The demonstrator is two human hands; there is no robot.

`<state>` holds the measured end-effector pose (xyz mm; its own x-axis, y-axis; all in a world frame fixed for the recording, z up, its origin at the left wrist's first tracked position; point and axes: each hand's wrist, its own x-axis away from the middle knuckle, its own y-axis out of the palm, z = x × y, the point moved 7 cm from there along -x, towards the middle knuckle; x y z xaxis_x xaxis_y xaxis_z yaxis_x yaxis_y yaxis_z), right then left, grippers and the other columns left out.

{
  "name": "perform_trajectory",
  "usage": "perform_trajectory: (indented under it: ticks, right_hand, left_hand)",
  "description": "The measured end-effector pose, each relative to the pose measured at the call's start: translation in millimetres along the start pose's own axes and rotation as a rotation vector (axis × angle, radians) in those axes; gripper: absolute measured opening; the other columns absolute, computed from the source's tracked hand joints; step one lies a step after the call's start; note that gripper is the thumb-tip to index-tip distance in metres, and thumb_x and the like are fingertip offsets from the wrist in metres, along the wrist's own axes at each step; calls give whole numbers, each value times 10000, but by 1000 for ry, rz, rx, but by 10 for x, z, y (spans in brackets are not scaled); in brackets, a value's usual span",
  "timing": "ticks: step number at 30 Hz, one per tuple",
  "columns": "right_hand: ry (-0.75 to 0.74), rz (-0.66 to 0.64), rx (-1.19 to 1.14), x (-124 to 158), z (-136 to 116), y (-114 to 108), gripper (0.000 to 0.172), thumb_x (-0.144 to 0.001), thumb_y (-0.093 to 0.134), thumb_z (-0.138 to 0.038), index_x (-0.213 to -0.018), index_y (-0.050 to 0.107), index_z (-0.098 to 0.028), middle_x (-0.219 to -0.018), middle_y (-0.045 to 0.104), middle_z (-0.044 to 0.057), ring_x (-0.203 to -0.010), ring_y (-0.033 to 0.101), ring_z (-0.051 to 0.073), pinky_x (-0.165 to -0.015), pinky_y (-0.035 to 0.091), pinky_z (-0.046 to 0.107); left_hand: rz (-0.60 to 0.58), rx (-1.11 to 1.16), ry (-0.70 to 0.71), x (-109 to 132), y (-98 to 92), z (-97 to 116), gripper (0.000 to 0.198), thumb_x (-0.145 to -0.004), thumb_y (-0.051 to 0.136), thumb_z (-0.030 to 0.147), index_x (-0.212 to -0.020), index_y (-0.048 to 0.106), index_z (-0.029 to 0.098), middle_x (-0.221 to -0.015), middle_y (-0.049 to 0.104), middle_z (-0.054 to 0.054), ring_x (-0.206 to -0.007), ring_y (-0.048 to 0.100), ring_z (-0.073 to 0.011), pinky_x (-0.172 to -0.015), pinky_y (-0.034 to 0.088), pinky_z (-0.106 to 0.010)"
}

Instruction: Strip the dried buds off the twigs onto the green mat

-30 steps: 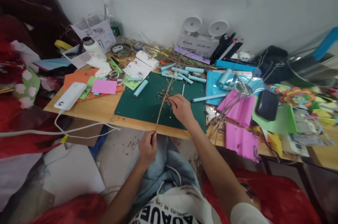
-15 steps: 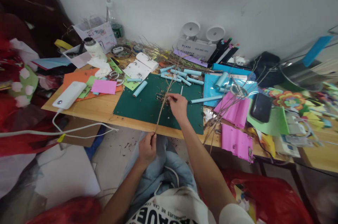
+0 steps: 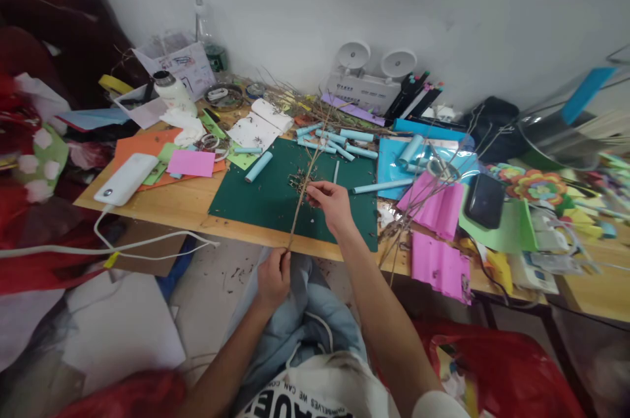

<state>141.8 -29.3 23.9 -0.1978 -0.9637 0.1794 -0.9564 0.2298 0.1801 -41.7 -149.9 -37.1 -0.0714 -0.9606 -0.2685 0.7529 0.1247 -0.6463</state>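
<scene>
A long dry twig [image 3: 296, 216] slants up from the table's front edge over the green cutting mat [image 3: 241, 191]. Its lower end is in the closed fingers of my left hand [image 3: 274, 277], just in front of the table edge. Farther up, the thumb and fingertips of my right hand [image 3: 332, 203] are pinched at the twig's side; the exact contact is too small to see clearly. Under the twig lies a small heap of broken brown bits [image 3: 296, 180]. Light blue paper tubes [image 3: 258, 167] lie on and around the mat.
More dry branches [image 3: 423, 201] stick out over the right side, across pink paper [image 3: 440, 267]. A black phone [image 3: 485, 200] lies beyond them. At left are a white power bank [image 3: 126, 178] with a cable, a bottle [image 3: 173, 91] and coloured paper [image 3: 191, 163]. A lamp unit [image 3: 364, 91] stands by the wall.
My right hand has slid slightly down along the twig, toward me. My left hand keeps hold of the lower end, and the view has shifted a little.
</scene>
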Motion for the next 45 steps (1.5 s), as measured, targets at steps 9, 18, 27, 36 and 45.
perform_trajectory:
  ticks: [9,18,27,36,45]
  right_hand:
    - [-516,-89,597,129,-365,-38,165,-845,617,-342,-809,720,-218,-807,675,46,-702,608,153,-653,495,278]
    - [-625,188,940,-25,-213,-3,159,-871,526,-219,-772,647,-188,-777,620,60,-711,570,170,-695,456,288]
    - [-483,5,751,-30,-157,-5,242,-855,509,-211,-905,744,-180,-881,706,70,-773,634,179,-749,494,304]
    - [-167,-5,318,-15,-25,-27,245,-704,733,-431,-756,748,-191,-572,633,-8,-534,546,140,-542,427,267]
    - [-389,-232,528,45,-321,-30,203,-820,645,-390,-808,741,-211,-751,681,23,-632,587,143,-583,441,264]
  left_hand:
    - [-11,7,-47,2,0,-48,234,-980,406,332,-929,585,189,-733,658,-29,-650,632,-167,-621,443,-271]
    - [-32,30,-67,37,23,-40,231,-980,402,332,-929,584,199,-708,635,-18,-629,612,-158,-620,435,-268]
    - [-26,29,-51,27,26,-71,229,-978,414,345,-947,587,198,-780,680,-39,-685,654,-173,-650,459,-277]
    - [-11,19,-43,4,-2,-48,239,-974,418,346,-911,595,198,-747,683,-37,-655,651,-169,-622,448,-270]
    - [-15,42,-64,10,0,-60,231,-971,427,346,-920,594,195,-733,673,-26,-646,640,-163,-625,445,-266]
